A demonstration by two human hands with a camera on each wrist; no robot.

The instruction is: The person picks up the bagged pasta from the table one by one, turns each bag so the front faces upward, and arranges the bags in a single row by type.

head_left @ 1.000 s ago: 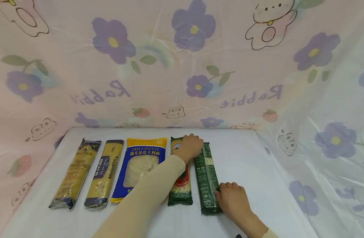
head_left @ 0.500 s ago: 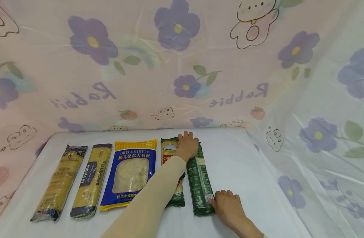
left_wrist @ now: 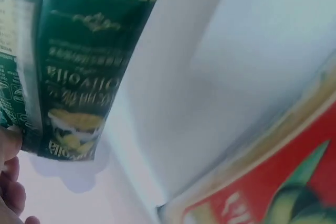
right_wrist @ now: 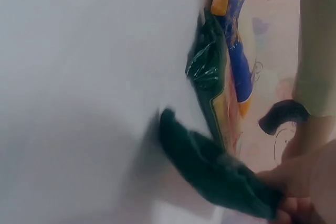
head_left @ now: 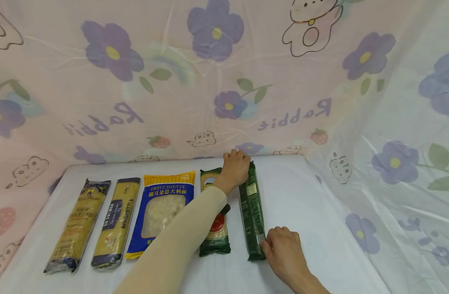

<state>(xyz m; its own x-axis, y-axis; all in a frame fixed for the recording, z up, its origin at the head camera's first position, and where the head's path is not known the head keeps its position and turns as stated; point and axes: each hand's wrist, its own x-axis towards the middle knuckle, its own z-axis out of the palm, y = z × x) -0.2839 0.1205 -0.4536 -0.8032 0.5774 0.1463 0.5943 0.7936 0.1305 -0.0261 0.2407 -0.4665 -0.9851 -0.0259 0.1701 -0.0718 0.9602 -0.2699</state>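
A green pasta packet is turned partly on its side, its near end raised off the white surface in the right wrist view. My left hand grips its far end, and my right hand pinches the near end. Printing and a food picture on the green packet show in the left wrist view, with fingertips at its edge. Just left lies a green-ended spaghetti packet with a red label, partly covered by my left forearm.
Farther left lie a blue and yellow orecchiette bag, a spaghetti packet with dark bands, and another long pasta packet. A printed curtain rises behind the white table.
The green packet has been tipped from lying flat onto its side, so it looks narrower. Its far end has risen slightly with my left hand. The other packets keep their places.
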